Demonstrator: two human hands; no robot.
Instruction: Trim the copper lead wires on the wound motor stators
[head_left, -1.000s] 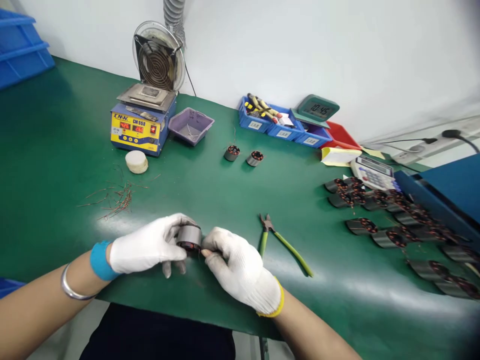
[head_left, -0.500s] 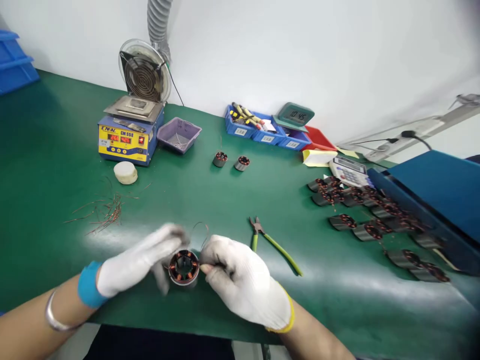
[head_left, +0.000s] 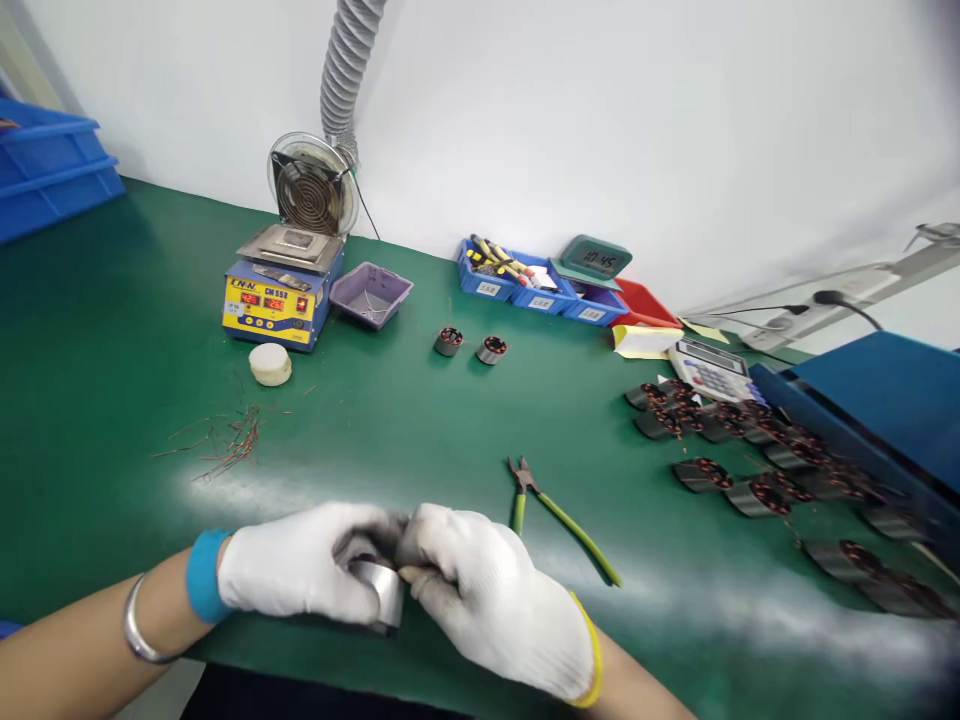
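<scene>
A motor stator point(head_left: 385, 592), a silver ring with copper windings, is held on its side near the front edge of the bench. My left hand point(head_left: 315, 562), in a white glove, is wrapped around it, hiding much of its windings. My right hand point(head_left: 487, 595), gloved too, pinches at the stator's right side with thumb and forefinger; what lies between those fingertips is hidden. Diagonal cutters point(head_left: 559, 515) with green handles lie just beyond my right hand. Two more stators, one point(head_left: 449, 341) beside the other point(head_left: 492, 350), stand upright farther back.
Copper wire offcuts point(head_left: 236, 445) lie at left by a round white pad point(head_left: 270, 364). Behind stand a solder pot point(head_left: 281, 300) and a purple tray point(head_left: 371, 295). Small blue bins point(head_left: 487, 287) line the wall. Several stators point(head_left: 701, 474) sit at right beside a calculator point(head_left: 712, 372).
My left hand has gone from hovering open beside the stator to gripping it. The stator is now tipped onto its side. My right hand stays pinched beside it; the view has shifted slightly.
</scene>
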